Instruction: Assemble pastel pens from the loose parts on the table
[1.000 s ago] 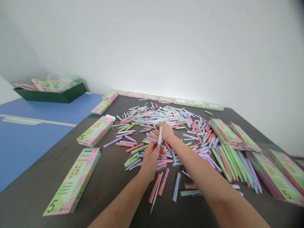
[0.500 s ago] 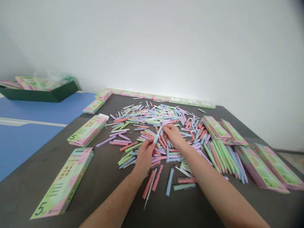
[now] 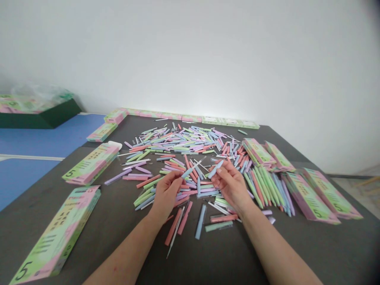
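My left hand (image 3: 166,196) pinches a pale blue pen body (image 3: 187,172), with a thin white shaft (image 3: 198,162) sticking out toward the upper right. My right hand (image 3: 230,186) holds a separate pale blue pen cap (image 3: 215,169) between its fingertips, a short gap from the shaft. Both hands hover over a loose heap of pastel pens and caps (image 3: 178,144) in pink, green, lilac, blue and white. A few pink and blue pieces (image 3: 200,221) lie singly just below the heap, near my wrists.
Pastel boxes printed with a 5 (image 3: 56,229) lie at the left and right of the dark table (image 3: 311,249). Further boxes (image 3: 190,118) line its back edge. A fan of long pens (image 3: 264,190) lies at the right. A green tray (image 3: 38,118) of boxes stands on a blue surface (image 3: 44,136).
My hands have drawn apart, the left keeping the body and the right taking the cap. The view has also shifted, so the table appears further left and lower.
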Demonstrator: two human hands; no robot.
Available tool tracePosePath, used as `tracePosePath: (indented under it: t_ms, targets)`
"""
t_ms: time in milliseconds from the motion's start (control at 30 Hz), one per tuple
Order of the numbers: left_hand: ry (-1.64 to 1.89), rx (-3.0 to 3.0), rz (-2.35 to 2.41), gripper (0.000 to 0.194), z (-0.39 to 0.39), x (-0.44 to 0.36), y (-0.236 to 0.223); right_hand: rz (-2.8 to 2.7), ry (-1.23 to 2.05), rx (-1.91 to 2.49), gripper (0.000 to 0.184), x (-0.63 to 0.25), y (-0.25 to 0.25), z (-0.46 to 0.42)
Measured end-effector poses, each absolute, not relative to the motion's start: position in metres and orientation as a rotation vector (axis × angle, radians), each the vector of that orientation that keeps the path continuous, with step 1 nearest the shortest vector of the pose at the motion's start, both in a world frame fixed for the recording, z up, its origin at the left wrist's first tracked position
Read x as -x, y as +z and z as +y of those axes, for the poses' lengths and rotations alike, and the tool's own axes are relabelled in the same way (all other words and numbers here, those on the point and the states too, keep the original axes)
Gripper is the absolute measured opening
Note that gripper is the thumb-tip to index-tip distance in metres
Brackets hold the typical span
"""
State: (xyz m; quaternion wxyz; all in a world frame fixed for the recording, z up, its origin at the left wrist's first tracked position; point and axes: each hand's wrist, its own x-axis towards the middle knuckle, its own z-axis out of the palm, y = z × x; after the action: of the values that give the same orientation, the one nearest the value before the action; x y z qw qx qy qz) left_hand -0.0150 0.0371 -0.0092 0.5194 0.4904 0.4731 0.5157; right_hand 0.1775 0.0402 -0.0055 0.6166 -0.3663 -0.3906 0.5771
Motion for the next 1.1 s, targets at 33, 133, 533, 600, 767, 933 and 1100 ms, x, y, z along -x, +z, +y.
tracePosePath:
  t_ms: [33, 133, 533, 600, 767, 933, 1100]
  targets:
    - [1.23, -1.185, 1.134, 0.013, 0.036, 0.015, -0.009, -0.906, 1.318, 0.838, 0.025, -0.179, -0.005, 0.039]
    - [1.196, -1.213, 1.142, 0.013, 0.034, 0.014, -0.007, -0.9, 1.256, 0.843, 0.031, -0.184, -0.001, 0.038]
    - [1.147, -1.252, 1.166, 0.014, 0.031, 0.014, -0.015, -0.968, 0.986, 0.869, 0.03, -0.191, 0.014, 0.036]
    - [1.145, -1.278, 1.183, 0.014, 0.032, 0.014, -0.015, -0.97, 1.001, 0.866, 0.031, -0.19, 0.013, 0.035]
    - [1.155, -1.359, 1.175, 0.014, 0.032, 0.015, -0.016, -1.021, 1.029, 0.872, 0.031, -0.19, 0.008, 0.036]
    - [1.096, -1.374, 1.128, 0.016, 0.029, 0.015, -0.017, -1.128, 1.061, 0.884, 0.026, -0.188, 0.002, 0.034]
    - [1.166, -1.503, 1.114, 0.016, 0.028, 0.015, -0.013, -1.231, 1.145, 0.869, 0.021, -0.185, -0.005, 0.034]
